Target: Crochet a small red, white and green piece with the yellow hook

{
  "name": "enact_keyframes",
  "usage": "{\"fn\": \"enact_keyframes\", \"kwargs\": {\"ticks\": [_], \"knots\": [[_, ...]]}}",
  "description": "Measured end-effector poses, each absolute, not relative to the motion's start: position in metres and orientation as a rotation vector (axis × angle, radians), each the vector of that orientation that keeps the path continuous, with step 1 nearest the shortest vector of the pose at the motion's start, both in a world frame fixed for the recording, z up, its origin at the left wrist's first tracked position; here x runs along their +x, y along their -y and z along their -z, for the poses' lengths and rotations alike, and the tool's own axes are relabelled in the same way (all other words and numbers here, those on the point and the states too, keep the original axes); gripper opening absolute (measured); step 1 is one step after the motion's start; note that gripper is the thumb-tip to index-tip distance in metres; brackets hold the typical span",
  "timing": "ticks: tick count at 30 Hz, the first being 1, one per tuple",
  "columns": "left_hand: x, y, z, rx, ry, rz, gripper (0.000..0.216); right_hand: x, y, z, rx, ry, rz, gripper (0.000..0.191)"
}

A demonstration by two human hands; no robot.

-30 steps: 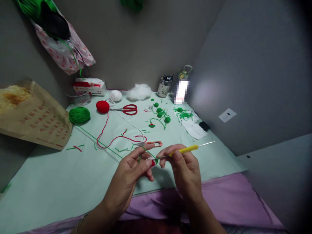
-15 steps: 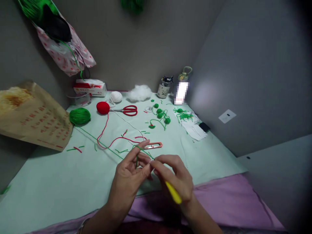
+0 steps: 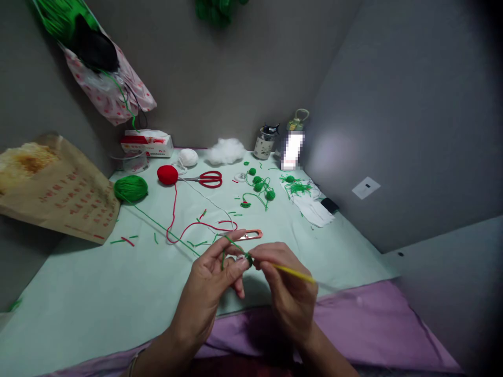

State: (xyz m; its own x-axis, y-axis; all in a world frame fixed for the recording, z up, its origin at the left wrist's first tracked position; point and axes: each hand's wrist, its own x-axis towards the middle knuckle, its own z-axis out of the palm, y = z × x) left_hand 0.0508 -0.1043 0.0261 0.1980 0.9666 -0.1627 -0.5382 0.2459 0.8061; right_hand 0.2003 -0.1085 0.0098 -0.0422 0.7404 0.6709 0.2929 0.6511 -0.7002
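Note:
Between thumb and fingers, my left hand (image 3: 208, 283) pinches a small green crochet piece (image 3: 248, 258) with a bit of white at it. Green yarn (image 3: 233, 242) loops over the raised left index finger and runs back toward the green yarn ball (image 3: 131, 189). My right hand (image 3: 288, 288) is closed on a crochet hook with a yellow handle (image 3: 294, 273); its tip meets the piece, hidden by fingers. Just beyond my hands lie orange thread snips (image 3: 251, 235), partly covered by the left fingertips.
Red-handled scissors (image 3: 210, 179) lie near a red yarn ball (image 3: 167, 175) and a white yarn ball (image 3: 188, 157). White stuffing (image 3: 226, 151) sits at the back. Several green crocheted balls (image 3: 258, 183) rest mid-right, by a white tissue (image 3: 314, 208). A paper bag (image 3: 78, 196) stands left.
The yellow-handled hook has swung from pointing down toward me to pointing right, nearly level. My right hand has turned with it, and the green piece now shows at the left fingertips.

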Motion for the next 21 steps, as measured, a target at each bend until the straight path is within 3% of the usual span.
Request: {"fn": "enact_keyframes", "kwargs": {"ticks": [4, 11, 21], "knots": [[0.048, 0.099, -0.026, 0.498, -0.686, -1.054, 0.047, 0.205, 0.112, -0.007, -0.841, 1.793, -0.192, 0.037], [0.044, 0.097, -0.032, 0.530, -0.693, -1.109, 0.043, 0.200, 0.105, -0.014, -0.866, 1.290, -0.816, 0.020], [0.046, 0.104, -0.029, 0.691, -0.751, -1.119, 0.036, 0.205, 0.099, -0.012, -0.825, 1.023, -1.154, 0.020]]}}
